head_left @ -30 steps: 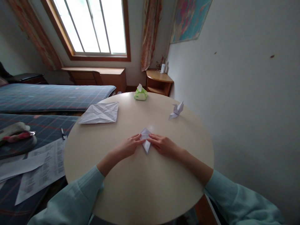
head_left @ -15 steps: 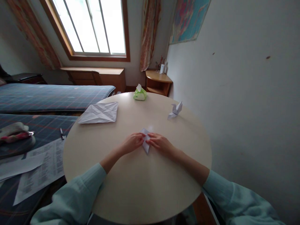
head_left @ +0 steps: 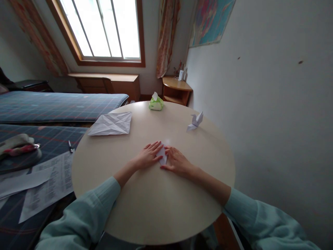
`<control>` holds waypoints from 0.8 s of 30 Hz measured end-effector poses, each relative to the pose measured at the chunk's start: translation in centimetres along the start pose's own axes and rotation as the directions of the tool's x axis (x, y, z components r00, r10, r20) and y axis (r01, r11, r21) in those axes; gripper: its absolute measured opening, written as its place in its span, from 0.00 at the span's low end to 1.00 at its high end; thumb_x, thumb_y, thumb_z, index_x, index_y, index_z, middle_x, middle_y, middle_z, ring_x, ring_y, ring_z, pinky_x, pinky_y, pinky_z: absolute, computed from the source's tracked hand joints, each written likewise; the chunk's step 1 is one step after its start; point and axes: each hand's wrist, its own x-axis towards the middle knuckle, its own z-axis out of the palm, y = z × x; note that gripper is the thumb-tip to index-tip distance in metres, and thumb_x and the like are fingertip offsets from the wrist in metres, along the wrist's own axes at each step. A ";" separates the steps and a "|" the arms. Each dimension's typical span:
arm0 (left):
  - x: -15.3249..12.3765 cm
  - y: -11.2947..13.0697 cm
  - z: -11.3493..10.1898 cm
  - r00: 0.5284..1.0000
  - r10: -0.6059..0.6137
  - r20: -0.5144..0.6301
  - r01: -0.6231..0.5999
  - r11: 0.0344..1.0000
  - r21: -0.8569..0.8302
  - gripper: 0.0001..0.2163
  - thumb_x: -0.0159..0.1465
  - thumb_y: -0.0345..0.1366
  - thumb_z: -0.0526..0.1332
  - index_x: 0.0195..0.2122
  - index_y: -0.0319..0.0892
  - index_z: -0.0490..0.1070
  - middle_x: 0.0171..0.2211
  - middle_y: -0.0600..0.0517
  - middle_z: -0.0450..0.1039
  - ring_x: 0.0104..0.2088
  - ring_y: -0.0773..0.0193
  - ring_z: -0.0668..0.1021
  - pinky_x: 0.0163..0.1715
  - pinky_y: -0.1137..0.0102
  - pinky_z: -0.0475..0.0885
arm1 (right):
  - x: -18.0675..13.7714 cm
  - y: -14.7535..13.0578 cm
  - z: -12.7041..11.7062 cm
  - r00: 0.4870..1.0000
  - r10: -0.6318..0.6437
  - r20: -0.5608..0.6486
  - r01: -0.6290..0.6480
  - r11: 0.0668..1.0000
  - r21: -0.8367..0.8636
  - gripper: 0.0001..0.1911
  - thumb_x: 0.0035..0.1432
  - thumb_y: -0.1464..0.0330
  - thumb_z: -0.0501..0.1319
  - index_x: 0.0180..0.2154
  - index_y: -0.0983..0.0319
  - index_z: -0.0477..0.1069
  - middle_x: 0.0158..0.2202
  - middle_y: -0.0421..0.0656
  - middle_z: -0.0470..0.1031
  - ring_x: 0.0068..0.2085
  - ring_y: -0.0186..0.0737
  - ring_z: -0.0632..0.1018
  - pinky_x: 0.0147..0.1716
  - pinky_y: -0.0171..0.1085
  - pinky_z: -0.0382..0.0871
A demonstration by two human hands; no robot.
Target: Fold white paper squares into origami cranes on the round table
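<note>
A small folded piece of white paper (head_left: pixel 163 156) lies on the round table between my hands, partly hidden by fingers. My left hand (head_left: pixel 148 155) rests flat at its left side, fingers stretched out and fingertips on the paper. At the right edge, my right hand (head_left: pixel 178 160) has its fingers bent against the paper, and its thumb reaches along the lower end. Farther right on the table stands a white origami crane (head_left: pixel 195 121). A creased white sheet (head_left: pixel 111 124) lies at the far left.
A green tissue pack (head_left: pixel 156 103) sits at the far edge of the pale round table (head_left: pixel 145 208). Left of the table is a plaid-covered bed (head_left: pixel 59 139) with printed sheets (head_left: pixel 49 184) and a pen (head_left: pixel 70 146). A white wall (head_left: pixel 275 121) borders the right side.
My left hand has flattened, its fingers spreading over the paper's left side. My right thumb has slid down to the lower end, and the paper's lower point no longer shows.
</note>
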 end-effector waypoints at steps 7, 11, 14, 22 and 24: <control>-0.2 -0.2 -0.3 0.999 0.024 0.025 -0.024 0.999 -0.027 0.33 0.57 0.57 0.44 0.60 0.44 0.42 0.62 0.49 0.38 0.61 0.60 0.45 0.57 0.62 0.41 | -0.2 0.7 -0.9 0.995 -0.036 0.094 0.020 0.986 0.165 0.34 0.36 0.52 0.65 0.42 0.64 0.61 0.55 0.56 0.57 0.57 0.51 0.57 0.54 0.50 0.51; -0.3 -0.2 -0.3 0.999 -0.003 -0.044 0.000 0.998 -0.068 0.40 0.53 0.58 0.50 0.61 0.38 0.39 0.62 0.44 0.38 0.61 0.59 0.45 0.58 0.63 0.43 | 0.7 2.4 -3.1 0.972 -0.011 0.237 -0.076 0.932 0.355 0.22 0.51 0.55 0.56 0.43 0.61 0.63 0.53 0.49 0.62 0.54 0.42 0.65 0.52 0.44 0.58; -0.1 -0.1 0.0 0.986 -0.105 -0.131 0.093 0.991 -0.093 0.45 0.49 0.57 0.55 0.60 0.33 0.40 0.61 0.40 0.41 0.61 0.54 0.46 0.57 0.60 0.44 | 2.1 3.4 -3.9 0.981 0.132 0.141 -0.167 0.946 0.277 0.20 0.52 0.59 0.57 0.45 0.63 0.63 0.49 0.50 0.67 0.51 0.44 0.68 0.51 0.44 0.59; 0.0 -0.2 0.8 0.957 -0.145 -0.250 0.081 0.965 -0.250 0.41 0.46 0.48 0.64 0.58 0.37 0.49 0.57 0.39 0.55 0.58 0.51 0.56 0.56 0.56 0.50 | 4.2 2.4 -0.2 0.944 0.320 -0.080 -0.247 0.846 0.472 0.16 0.45 0.73 0.61 0.39 0.63 0.66 0.38 0.46 0.73 0.39 0.39 0.74 0.40 0.40 0.68; 0.2 -0.3 0.9 0.943 -0.147 -0.300 0.033 0.934 -0.355 0.43 0.43 0.45 0.66 0.58 0.37 0.49 0.55 0.38 0.56 0.56 0.51 0.59 0.55 0.56 0.52 | 4.1 2.3 0.4 0.913 0.397 -0.092 -0.247 0.718 0.651 0.17 0.44 0.73 0.61 0.39 0.62 0.65 0.36 0.44 0.72 0.35 0.36 0.74 0.35 0.37 0.69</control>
